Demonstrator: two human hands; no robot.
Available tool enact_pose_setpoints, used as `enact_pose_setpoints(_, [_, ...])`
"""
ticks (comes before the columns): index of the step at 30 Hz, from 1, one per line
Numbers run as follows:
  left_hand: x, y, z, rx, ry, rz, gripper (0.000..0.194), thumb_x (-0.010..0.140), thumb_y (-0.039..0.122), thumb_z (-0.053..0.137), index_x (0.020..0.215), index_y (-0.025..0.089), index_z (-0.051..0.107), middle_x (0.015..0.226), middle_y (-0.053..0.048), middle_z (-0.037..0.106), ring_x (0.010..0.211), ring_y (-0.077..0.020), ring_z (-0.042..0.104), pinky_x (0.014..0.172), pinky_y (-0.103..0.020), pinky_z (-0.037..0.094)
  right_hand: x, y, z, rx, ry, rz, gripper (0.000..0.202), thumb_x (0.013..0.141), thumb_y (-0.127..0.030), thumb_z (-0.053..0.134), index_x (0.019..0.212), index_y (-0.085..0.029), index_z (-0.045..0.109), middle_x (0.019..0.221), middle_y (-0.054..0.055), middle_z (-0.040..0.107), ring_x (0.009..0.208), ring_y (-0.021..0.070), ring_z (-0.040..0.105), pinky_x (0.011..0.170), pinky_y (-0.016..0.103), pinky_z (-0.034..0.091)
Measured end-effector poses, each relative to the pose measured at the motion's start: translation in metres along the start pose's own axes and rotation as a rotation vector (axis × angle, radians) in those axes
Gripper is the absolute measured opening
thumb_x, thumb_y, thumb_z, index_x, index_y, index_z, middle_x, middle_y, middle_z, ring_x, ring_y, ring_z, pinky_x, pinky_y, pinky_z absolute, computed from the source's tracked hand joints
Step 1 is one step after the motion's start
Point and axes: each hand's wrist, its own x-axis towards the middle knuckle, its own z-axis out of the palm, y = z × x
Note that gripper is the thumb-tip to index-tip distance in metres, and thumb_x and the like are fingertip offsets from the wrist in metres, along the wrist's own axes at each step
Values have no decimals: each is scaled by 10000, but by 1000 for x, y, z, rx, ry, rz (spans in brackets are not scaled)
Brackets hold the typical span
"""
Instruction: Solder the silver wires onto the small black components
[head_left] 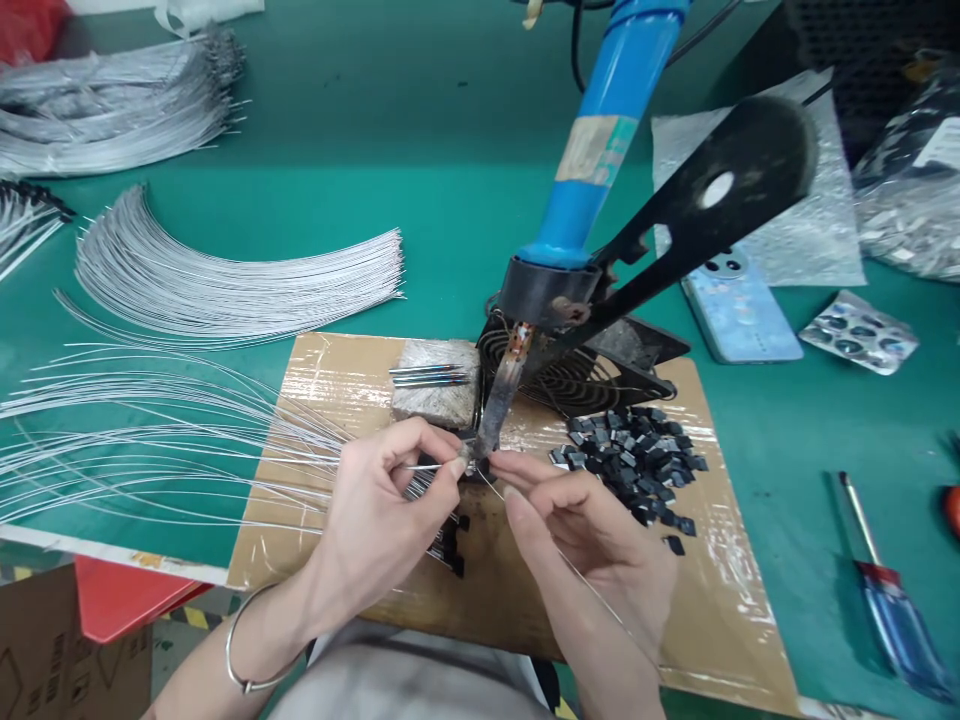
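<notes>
A blue-handled soldering iron [592, 150] is held in a black stand [697, 220], its tip pointing down between my hands. My left hand [382, 520] pinches a thin grey wire [422, 467], whose end meets the iron's tip. My right hand [600, 550] is closed on a strand of solder wire [585, 580] that runs up to the same spot. The exact joint is partly hidden by fingers and tip. Under my left hand lie several wires with black ends [450, 550]. Small black connectors [634, 465] are piled to the right of my right hand.
Cardboard [720, 610] covers the work spot on the green table [450, 200]. Grey wire bundles [225, 285] lie left. A whitish block [435, 400] and a round black grille [577, 375] sit behind the hands. Farther right are a phone [750, 315], blister pack [859, 332] and screwdriver [892, 600].
</notes>
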Motion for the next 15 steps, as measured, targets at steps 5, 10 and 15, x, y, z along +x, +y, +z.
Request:
enact_pose_setpoints(5, [0, 0, 0, -11, 0, -7, 100, 826, 215, 667, 736, 172, 679, 857, -83, 764, 751, -213, 714, 608, -293, 509, 0, 0, 0, 0, 1, 1, 210, 930, -224, 740, 750, -239, 631, 1122, 44, 805, 1092, 177, 757, 989, 287, 597])
enact_pose_setpoints(10, [-1, 4, -1, -22, -2, -8, 108, 828, 212, 665, 729, 169, 678, 849, -79, 759, 756, -205, 710, 609, -281, 502, 0, 0, 0, 7, -2, -38, 201, 922, -190, 743, 757, -237, 637, 1109, 61, 809, 1063, 193, 771, 967, 317, 618])
enact_pose_setpoints(15, [-1, 3, -2, -21, -1, 3, 102, 824, 208, 668, 733, 165, 684, 850, -74, 760, 728, -189, 695, 583, -264, 479, 1, 3, -1, 5, -1, -81, 200, 912, -163, 749, 761, -233, 638, 1101, 47, 813, 1068, 173, 771, 955, 275, 615])
